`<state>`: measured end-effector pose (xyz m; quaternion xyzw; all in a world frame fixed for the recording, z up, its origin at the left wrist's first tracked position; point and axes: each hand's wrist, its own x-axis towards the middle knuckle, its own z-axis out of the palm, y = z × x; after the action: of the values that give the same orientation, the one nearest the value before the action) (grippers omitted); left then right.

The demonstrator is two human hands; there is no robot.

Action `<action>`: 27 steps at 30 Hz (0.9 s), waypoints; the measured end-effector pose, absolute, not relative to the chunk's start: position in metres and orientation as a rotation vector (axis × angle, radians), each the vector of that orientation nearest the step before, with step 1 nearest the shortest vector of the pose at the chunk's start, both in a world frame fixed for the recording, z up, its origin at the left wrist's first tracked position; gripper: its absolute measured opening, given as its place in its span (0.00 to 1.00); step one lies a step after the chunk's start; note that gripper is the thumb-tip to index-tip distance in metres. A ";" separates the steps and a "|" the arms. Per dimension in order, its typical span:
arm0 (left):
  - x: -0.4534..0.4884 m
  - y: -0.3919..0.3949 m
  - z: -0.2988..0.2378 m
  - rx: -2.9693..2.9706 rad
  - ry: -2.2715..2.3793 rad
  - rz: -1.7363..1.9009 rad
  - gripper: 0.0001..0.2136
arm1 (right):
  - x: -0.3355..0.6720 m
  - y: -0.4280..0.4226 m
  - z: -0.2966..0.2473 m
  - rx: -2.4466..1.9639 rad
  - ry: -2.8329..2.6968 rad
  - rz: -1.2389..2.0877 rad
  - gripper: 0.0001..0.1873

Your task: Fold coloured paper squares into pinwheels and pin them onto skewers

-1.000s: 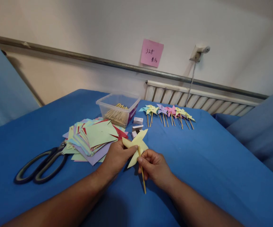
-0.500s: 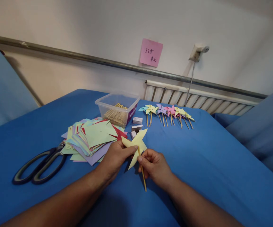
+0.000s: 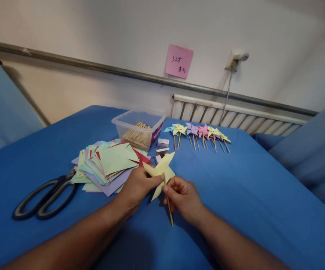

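Note:
A pale yellow paper pinwheel [image 3: 162,169] is held just above the blue cloth in the middle of the view. My left hand [image 3: 138,185] pinches its paper blades from the left, fingers closed. My right hand [image 3: 183,198] grips the thin wooden stick [image 3: 169,210] that runs down from the pinwheel's centre. The two hands nearly touch at the hub. The stick's lower end points toward me.
A stack of coloured paper squares [image 3: 108,163] lies to the left, with black scissors [image 3: 42,198] beyond. A clear plastic box of sticks [image 3: 138,129], small white boxes [image 3: 163,143] and a row of finished pinwheels [image 3: 197,133] sit behind. A radiator [image 3: 235,118] runs along the wall.
Both hands stay on the pinwheel and stick with only slight shifts; the view has drifted a little.

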<state>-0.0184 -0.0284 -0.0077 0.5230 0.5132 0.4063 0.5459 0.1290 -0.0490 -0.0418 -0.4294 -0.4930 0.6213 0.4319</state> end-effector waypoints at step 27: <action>-0.013 -0.030 0.000 1.092 1.155 0.994 0.12 | 0.131 -0.048 -0.040 -1.067 -1.230 1.506 0.22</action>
<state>-0.0127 -0.0301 0.0000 0.4696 0.4967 0.4272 0.5918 0.1314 -0.0476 -0.0405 -0.4309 -0.4963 0.6078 0.4457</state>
